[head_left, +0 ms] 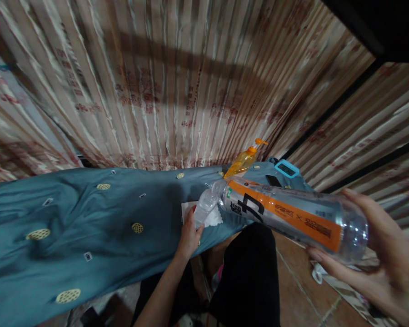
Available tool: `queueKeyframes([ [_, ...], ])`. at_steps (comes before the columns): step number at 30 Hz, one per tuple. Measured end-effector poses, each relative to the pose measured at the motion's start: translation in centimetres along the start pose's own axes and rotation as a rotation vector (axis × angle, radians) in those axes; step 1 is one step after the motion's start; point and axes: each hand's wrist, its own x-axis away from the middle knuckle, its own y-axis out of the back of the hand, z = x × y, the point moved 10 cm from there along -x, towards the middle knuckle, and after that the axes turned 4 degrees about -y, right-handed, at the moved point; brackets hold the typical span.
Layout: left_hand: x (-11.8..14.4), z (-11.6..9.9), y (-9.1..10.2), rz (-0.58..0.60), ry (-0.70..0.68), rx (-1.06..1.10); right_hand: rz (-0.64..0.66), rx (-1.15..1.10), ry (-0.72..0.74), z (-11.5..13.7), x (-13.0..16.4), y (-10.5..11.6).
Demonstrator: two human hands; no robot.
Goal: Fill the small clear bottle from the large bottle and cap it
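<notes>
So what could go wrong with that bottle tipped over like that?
The right hand holds the clear bottle nearly on its side, its neck over the white tissue that the left hand touches. Any liquid might pour too fast, soaking the blue sheet. The smooth bottle, held only near its base, could also slip.

left hand [190,236] reaches forward, fingers curled down; right hand [383,263] is raised, fingers spread in a grip.

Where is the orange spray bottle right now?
In the head view, the orange spray bottle lies on the blue cloth at its far right end, by the curtain, just left of a teal-framed device and beyond the hand-held clear bottle.
</notes>
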Motion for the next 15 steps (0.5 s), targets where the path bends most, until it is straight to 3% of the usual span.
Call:
queueKeyframes([
  [5, -0.02, -0.10, -0.06, 0.013, -0.002, 0.013, -0.013, 0.004, 0.053, 0.28, -0.07, 0.08],
  [15, -0.05, -0.07, -0.17, -0.012, -0.007, 0.031, -0.025, -0.028, 0.022, -0.47, 0.24, -0.05],
])
